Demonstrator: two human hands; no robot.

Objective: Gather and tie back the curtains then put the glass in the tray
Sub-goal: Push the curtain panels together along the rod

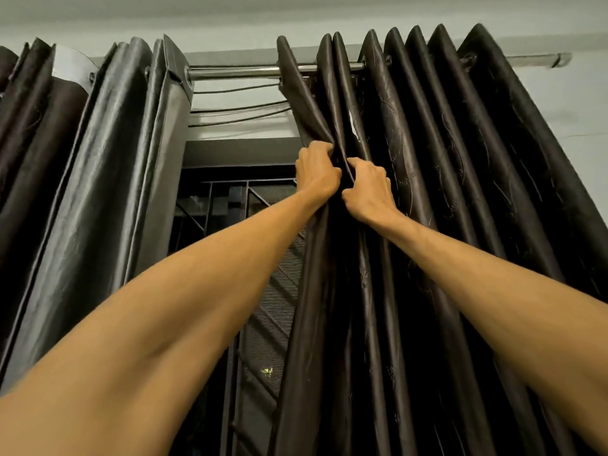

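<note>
I had both arms raised to the right curtain (427, 209), which hung in dark pleats from the metal rod (237, 73). My left hand (316, 171) clenched its inner edge fold, and my right hand (368, 189) pinched the neighbouring pleat just beside it, fingers (357, 162) curled into the cloth. The left curtain (108, 166) hung apart, the window grille (237, 205) showing between

Both hands, left hand (316, 169) and right hand (368, 189), grip the right curtain (460, 192) folds beneath the rod (237, 72).
</note>
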